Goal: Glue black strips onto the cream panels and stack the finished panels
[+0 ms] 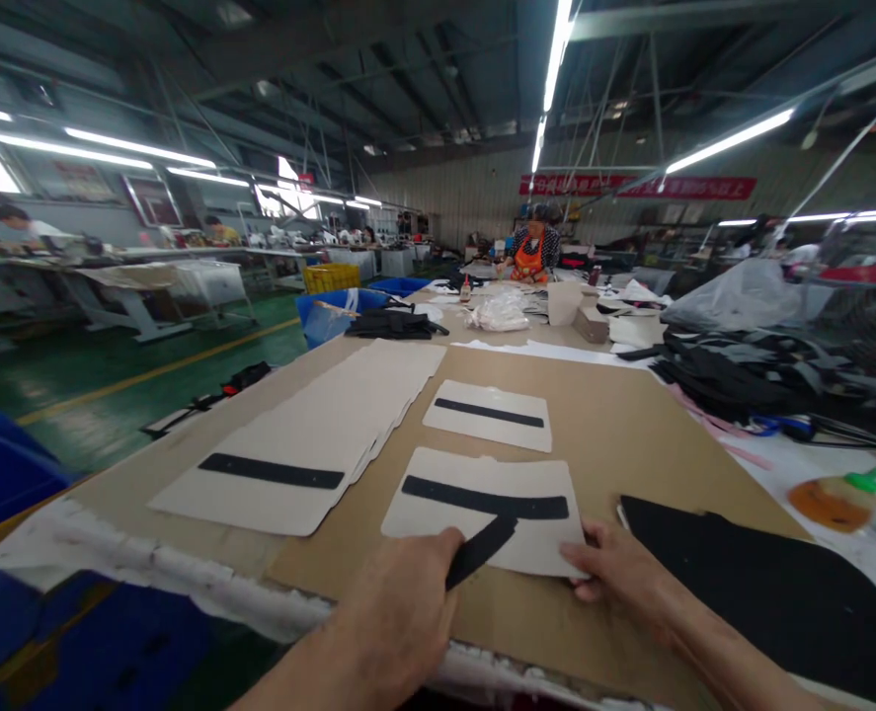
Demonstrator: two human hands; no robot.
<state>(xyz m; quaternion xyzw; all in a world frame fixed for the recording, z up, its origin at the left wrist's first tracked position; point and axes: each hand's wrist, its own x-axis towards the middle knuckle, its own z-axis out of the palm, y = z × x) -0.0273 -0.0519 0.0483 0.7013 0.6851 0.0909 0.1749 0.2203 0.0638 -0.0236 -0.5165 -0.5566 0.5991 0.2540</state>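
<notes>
A cream panel [482, 484] with a black strip [482, 498] across it lies on the brown cardboard sheet [615, 415] right in front of me. My left hand [400, 612] is closed on a second loose black strip [480, 551], whose tip rests over the panel's near edge. My right hand [622, 573] lies flat with its fingers pressed on the panel's lower right corner. A smaller cream panel with a strip [488, 415] lies just beyond.
A stack of long cream panels [311, 444] lies to the left, and black material [763, 583] to the right. An orange dish and a green tool [844, 494] sit at the right. Further back are black pieces, bags and a seated person in orange [530, 252].
</notes>
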